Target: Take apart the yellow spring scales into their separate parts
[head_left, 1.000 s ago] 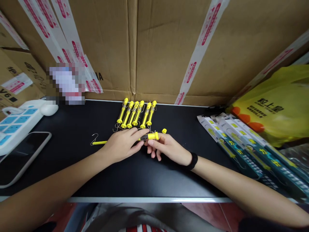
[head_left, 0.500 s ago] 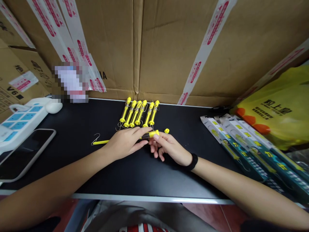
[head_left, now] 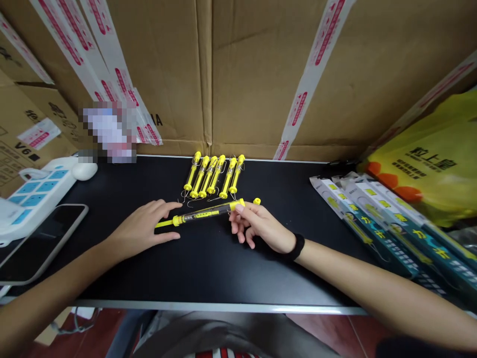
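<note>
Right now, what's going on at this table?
A person's right hand pinches one end of a yellow-and-clear spring scale above the black table. The left hand is open around the yellow rod at the other end; whether it touches is unclear. Six similar scales lie in a row beyond, a small yellow cap sits apart, and packages lie to the right.

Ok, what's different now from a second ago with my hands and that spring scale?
Your left hand moved leftward off the spring scale's barrel, and its fingers opened around the yellow rod, uncovering the barrel; whether they touch the rod is unclear. Your right hand still pinches the other end. The six scales behind and the small yellow piece stayed put.
</note>
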Demonstrator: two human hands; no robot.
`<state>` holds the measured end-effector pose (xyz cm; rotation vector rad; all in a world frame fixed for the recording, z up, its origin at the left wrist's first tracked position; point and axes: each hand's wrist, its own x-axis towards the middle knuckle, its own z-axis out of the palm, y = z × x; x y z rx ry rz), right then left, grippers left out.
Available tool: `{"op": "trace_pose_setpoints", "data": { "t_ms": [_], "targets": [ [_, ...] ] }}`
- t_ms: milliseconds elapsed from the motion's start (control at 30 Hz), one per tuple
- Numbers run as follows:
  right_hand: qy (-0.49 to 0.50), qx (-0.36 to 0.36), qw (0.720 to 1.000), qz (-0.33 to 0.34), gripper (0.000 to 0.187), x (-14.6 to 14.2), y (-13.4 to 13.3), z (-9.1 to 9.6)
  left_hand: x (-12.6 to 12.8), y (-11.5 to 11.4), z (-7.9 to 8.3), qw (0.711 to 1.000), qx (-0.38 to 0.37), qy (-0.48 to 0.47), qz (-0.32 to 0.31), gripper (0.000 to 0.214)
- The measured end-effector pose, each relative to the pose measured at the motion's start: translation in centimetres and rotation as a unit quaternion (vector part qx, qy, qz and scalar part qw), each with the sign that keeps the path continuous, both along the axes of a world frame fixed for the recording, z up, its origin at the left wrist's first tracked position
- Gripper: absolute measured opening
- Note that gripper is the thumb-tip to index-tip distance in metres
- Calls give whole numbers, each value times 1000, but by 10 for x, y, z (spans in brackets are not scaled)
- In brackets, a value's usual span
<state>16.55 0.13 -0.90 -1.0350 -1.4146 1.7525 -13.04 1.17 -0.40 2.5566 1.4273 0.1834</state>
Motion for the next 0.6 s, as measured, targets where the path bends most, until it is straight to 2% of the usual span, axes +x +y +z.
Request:
{"op": "trace_pose_setpoints", "data": {
  "t_ms": [100,200,367,467,600],
  "targets": [
    [4,-3,1000,3,38,0,0,-1,11,1,-10,998,8,-52,-20,56],
    [2,-1,1000,8,38,-1,-1,-1,26,4,-11,989,18,-139,-48,57],
    [20,8,1000,-12,40,0,0,-2,55,6,-11,955,-7,-292,-54,45],
    [26,30,998,-53,42,3,4,-4,72,7,-10,953,-18,-290,-90,43],
    [16,66,995,-67,43,5,8,-7,96,10,-2,970,18,-204,-128,49]
  ]
}}
